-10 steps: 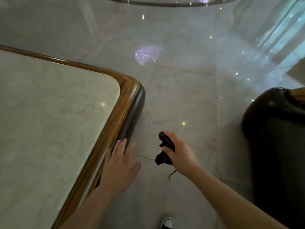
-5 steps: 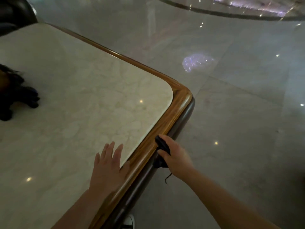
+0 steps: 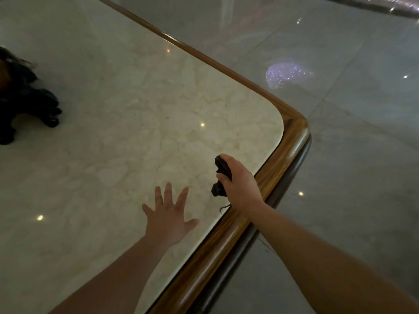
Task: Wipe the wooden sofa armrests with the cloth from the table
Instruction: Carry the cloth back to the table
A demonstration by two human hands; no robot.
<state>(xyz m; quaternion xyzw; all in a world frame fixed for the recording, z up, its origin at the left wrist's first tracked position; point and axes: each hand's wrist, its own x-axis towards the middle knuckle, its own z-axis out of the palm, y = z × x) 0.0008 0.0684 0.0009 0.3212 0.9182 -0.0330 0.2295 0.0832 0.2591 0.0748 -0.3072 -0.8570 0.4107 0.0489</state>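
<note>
Nearest the camera, the left hand (image 3: 169,219) hovers flat over the marble tabletop (image 3: 127,123), fingers spread wide apart, holding nothing. Whether the palm actually touches the stone cannot be told. Just beside it, at about two o'clock from that palm, the right hand (image 3: 240,184) has its grip clamped on the dark cloth (image 3: 221,176), bunched tight, with a loose thread dangling below the wrist, over the inner edge of the wooden rim (image 3: 292,134).

Here is the worry: the cloth is wadded into a small lump, so it looks likely to wipe with only a narrow patch unless it is opened out. That trailing thread could catch on the rim's corner as the hand swings away.

Further off, at ten o'clock, a dark ornament (image 3: 25,96) sits on the marble, well apart from both hands; a careless sweep of the left arm is the only threat there. Beyond, at one o'clock, the polished floor (image 3: 340,64) gleams with reflections and looks slippery. No sofa armrest is in view, so a walk across it seems likely.
</note>
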